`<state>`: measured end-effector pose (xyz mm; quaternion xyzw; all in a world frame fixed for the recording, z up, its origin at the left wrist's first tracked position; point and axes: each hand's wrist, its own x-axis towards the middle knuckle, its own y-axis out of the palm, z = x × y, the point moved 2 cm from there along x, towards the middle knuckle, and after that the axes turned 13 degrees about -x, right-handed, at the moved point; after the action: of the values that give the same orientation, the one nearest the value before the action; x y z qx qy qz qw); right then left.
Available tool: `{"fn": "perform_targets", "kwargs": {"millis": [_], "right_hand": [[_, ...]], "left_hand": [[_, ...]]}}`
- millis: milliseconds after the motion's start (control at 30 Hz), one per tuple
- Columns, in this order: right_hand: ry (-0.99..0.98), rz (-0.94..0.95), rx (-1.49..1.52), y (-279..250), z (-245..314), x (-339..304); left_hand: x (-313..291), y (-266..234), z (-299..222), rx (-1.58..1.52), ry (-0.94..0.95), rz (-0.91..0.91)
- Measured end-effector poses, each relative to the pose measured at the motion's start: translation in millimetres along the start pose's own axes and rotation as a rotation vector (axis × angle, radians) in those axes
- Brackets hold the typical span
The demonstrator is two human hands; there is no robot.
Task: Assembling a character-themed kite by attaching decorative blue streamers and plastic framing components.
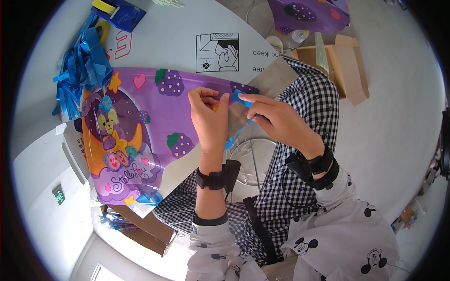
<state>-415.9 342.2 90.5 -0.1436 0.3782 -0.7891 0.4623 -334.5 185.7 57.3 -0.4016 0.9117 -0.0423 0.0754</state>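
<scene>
A purple printed plastic sheet [161, 105] with hearts, grapes and a cartoon figure lies across the table. Its narrow end reaches toward my hands. My left hand [208, 117] is closed at this end, thumb raised and fingers curled against the sheet's edge, with a bit of orange showing between them. Just to the right, my right hand [283, 122] pinches a blue strip [241, 99] between thumb and fingers, close to the left thumb. A thin blue tail [229, 142] hangs below the hands.
A bunch of blue strips [89, 61] lies at the table's left, beside a blue tape dispenser [125, 16]. At the right are an open cardboard box [349, 70], a clear bottle [296, 38] and another purple sheet [309, 16]. A wire-framed bin [253, 175] stands below my hands.
</scene>
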Motion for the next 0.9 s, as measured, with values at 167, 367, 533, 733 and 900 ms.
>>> {"fn": "perform_targets", "kwargs": {"millis": [167,367,533,733,900], "right_hand": [[-0.007,-0.009,-0.009,-0.6,-0.2,-0.1],[-0.007,-0.010,-0.009,-0.7,-0.4,0.4],[-0.004,-0.010,-0.019,-1.3,-1.3,-0.4],[-0.009,-0.015,-0.020,-1.1,0.0,0.2],[0.009,0.002,-0.015,-2.0,1.1,2.2]], "left_hand": [[0.2,1.4,-4.5,0.019,-0.019,0.002],[-1.7,4.6,-9.9,0.065,-0.074,0.002],[-2.0,6.6,-9.1,0.125,-0.061,-0.002],[-2.2,5.8,-9.2,0.139,-0.051,-0.004],[0.5,-2.2,-5.4,-0.054,-0.065,-0.008]]}}
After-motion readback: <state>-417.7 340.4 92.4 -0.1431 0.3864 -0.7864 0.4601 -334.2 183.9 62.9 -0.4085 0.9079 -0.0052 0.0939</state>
